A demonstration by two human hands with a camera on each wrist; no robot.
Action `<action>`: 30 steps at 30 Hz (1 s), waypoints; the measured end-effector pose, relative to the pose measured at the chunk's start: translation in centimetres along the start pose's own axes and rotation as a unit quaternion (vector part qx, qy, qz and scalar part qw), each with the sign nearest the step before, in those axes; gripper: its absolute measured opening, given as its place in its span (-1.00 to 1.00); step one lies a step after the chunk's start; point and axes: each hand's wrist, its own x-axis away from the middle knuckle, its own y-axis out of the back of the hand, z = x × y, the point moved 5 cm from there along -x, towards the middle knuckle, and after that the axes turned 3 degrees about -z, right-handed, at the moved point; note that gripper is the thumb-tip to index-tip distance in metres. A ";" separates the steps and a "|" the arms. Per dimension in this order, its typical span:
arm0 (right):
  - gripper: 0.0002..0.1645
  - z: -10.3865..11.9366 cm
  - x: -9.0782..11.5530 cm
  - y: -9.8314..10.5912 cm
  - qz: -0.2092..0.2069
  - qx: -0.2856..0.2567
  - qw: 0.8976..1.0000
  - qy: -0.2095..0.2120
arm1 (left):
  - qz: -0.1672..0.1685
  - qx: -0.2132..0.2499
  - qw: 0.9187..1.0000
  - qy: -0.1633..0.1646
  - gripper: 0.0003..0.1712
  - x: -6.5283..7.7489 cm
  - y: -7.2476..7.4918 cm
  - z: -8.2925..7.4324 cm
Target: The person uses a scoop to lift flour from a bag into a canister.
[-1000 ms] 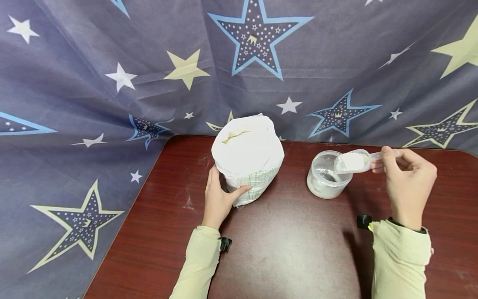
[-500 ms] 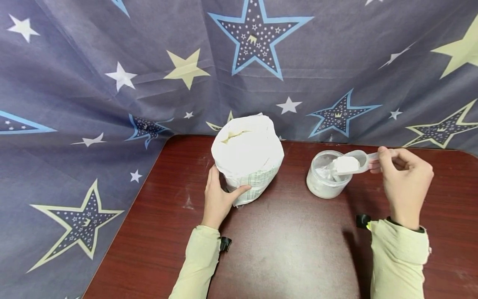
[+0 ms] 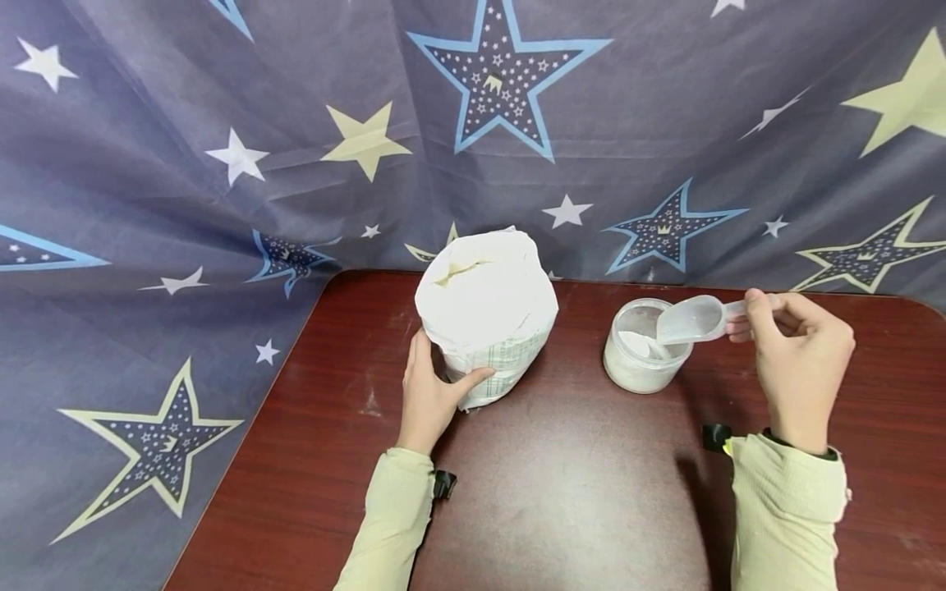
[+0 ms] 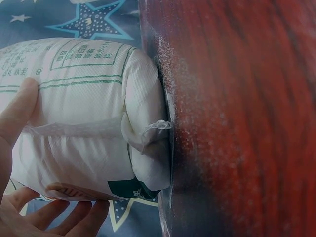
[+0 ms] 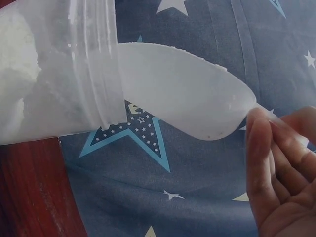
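My left hand [image 3: 436, 390] grips the side of a white woven bag [image 3: 510, 353] printed in green, thumb across its front and fingers curled round the far side in the left wrist view. White powder fills the bag's wide open top. On the right, my right hand [image 3: 805, 361] pinches the handle of a translucent plastic scoop [image 3: 692, 320]. The scoop tilts down to the left, its lip over the mouth of a clear round jar [image 3: 637, 373]. White powder [image 3: 637, 345] lies inside the jar. In the right wrist view the scoop's bowl [image 5: 182, 89] reaches past the jar's rim.
The bag and jar stand on a reddish-brown wooden table [image 3: 562, 492], near its back edge. A grey-blue cloth [image 3: 296, 82] with stars hangs behind and along the left side. Faint powder smudges mark the tabletop left of the bag.
The scoop, heaped with powder a second ago, has tipped toward the jar and its powder has slid into it. My right hand has shifted slightly left; my left hand keeps its grip on the bag.
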 end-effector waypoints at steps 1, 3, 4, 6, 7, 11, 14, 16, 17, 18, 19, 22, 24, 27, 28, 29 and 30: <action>-0.68 0.0 0.0 0.0 0.000 -0.002 1.000 0.000 | 0.000 0.001 1.000 0.000 0.12 0.0 0.0 0.1; -0.67 0.0 0.0 0.0 -0.001 -0.005 1.000 0.000 | -0.001 0.001 1.000 0.000 0.14 0.0 0.0 0.1; -0.67 0.0 0.0 -0.1 -0.001 -0.007 1.000 -0.001 | -0.002 0.001 1.000 0.000 0.14 0.1 0.1 0.2; -0.67 0.0 0.0 -0.1 -0.004 -0.009 1.000 -0.002 | -0.001 0.001 1.000 0.001 0.14 0.1 0.1 0.2; -0.68 0.0 0.0 -0.1 -0.005 -0.010 1.000 -0.003 | -0.001 0.002 1.000 0.001 0.14 0.1 0.1 0.2; -0.68 -0.1 -0.1 0.0 -0.012 -0.021 1.000 -0.004 | 0.001 0.005 1.000 -0.001 0.13 0.0 0.2 0.1; -0.67 -0.1 -0.1 0.1 -0.020 -0.043 0.999 -0.009 | 0.002 0.002 1.000 -0.005 0.11 0.0 0.1 0.1; -0.69 -0.2 0.0 0.2 -0.025 -0.081 0.996 -0.018 | 0.001 -0.003 1.000 -0.008 0.09 0.0 0.1 0.0; -0.69 -0.2 0.0 0.2 -0.028 -0.104 0.994 -0.023 | 0.001 -0.004 1.000 -0.008 0.09 0.0 0.1 0.0; -0.70 -0.3 0.0 0.2 -0.030 -0.128 0.991 -0.028 | 0.001 -0.005 1.000 -0.009 0.09 0.0 0.1 0.0; -0.71 -0.3 0.0 0.2 -0.033 -0.153 0.987 -0.034 | 0.000 -0.006 1.000 -0.008 0.09 0.0 0.1 0.1; -0.72 -0.5 0.0 0.0 -0.040 -0.206 0.977 -0.046 | -0.001 -0.007 1.000 -0.007 0.09 0.0 0.1 0.1; -0.72 -0.6 0.0 -0.1 -0.046 -0.228 0.971 -0.054 | -0.002 -0.006 1.000 -0.006 0.09 0.0 0.1 0.1; -0.72 -0.5 0.0 -0.4 -0.060 -0.254 0.963 -0.068 | -0.003 -0.005 1.000 -0.006 0.09 0.0 0.1 0.0; -0.73 -0.5 0.1 -0.5 -0.064 -0.264 0.960 -0.072 | -0.003 -0.005 1.000 -0.005 0.10 0.0 0.0 0.1; -0.74 -0.4 0.1 -0.6 -0.067 -0.270 0.958 -0.077 | -0.002 -0.006 1.000 -0.005 0.10 0.0 0.0 0.1; -0.74 -0.3 0.1 -0.7 -0.068 -0.273 0.956 -0.080 | -0.002 -0.006 1.000 -0.004 0.10 0.0 0.0 0.1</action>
